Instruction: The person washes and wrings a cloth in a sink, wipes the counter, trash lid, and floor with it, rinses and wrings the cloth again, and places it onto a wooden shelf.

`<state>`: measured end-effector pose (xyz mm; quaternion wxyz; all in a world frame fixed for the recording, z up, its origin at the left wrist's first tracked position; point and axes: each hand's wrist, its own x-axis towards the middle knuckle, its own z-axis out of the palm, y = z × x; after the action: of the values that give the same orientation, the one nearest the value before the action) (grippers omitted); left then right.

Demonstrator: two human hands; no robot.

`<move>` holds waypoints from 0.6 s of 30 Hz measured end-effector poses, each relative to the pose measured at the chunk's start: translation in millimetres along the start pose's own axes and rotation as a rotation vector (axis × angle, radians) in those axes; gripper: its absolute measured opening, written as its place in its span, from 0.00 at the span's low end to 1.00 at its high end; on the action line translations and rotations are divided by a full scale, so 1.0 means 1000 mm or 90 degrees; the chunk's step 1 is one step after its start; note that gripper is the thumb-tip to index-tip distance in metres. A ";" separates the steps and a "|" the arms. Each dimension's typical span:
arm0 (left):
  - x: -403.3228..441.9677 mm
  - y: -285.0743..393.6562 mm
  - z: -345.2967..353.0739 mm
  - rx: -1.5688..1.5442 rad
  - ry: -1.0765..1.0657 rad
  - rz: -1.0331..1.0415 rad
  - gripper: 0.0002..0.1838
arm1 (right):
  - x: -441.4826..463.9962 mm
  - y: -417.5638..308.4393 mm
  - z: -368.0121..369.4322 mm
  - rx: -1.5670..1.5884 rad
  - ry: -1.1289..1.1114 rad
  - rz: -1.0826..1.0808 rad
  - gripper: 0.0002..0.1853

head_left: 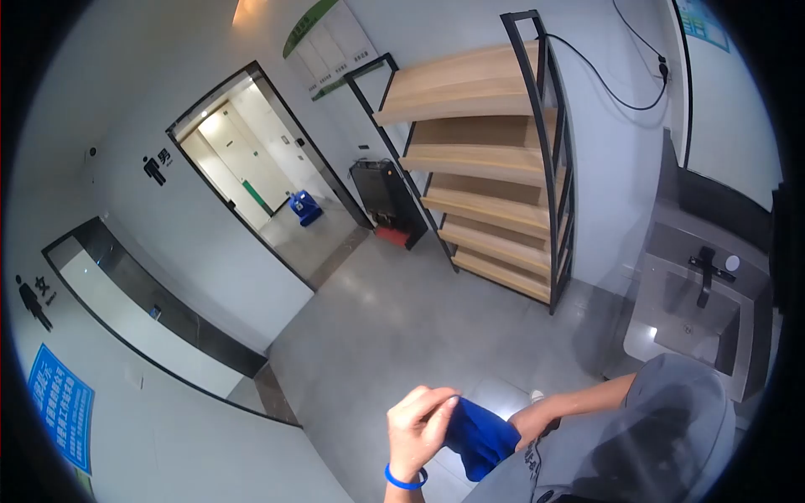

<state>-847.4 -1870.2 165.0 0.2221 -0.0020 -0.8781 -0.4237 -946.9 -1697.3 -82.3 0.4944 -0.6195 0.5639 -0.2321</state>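
A blue cloth (480, 438) hangs bunched between my two hands at the bottom of the view. My left hand (417, 426), with a blue band on its wrist, pinches the cloth's upper left corner between thumb and fingers. At the cloth's right side is my right hand (527, 422), its fingers partly hidden behind the cloth and wrapped against its edge. Grey clothing covers the lower right, beside the right forearm.
A shelf rack (482, 159) with wooden shelves stands ahead. The sink (692, 323) is at the right. A black appliance (383, 197) stands near the open doorway, with a blue object (304, 209) on the floor beyond. Another doorway is at left.
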 end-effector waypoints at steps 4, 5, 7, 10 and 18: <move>0.048 -0.017 -0.026 0.083 0.071 0.011 0.04 | 0.033 0.066 -0.044 -0.124 0.144 -0.228 0.34; 0.062 -0.024 -0.032 0.088 0.105 0.008 0.04 | 0.043 0.092 -0.054 -0.182 0.190 -0.333 0.36; 0.076 -0.037 -0.044 0.101 0.156 -0.001 0.03 | 0.020 0.086 -0.089 -0.069 0.216 -0.185 0.31; 0.103 -0.062 -0.070 0.071 0.214 -0.035 0.03 | -0.005 0.075 -0.148 0.132 0.227 -0.134 0.16; 0.187 -0.138 -0.067 0.161 0.161 -0.129 0.05 | -0.127 0.096 -0.285 -0.122 0.411 0.091 0.22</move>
<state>-1016.8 -2043.1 172.2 0.2850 0.1676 -0.8853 -0.3271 -1265.3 -1667.8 -17.2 0.2455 -0.5165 0.7523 -0.3270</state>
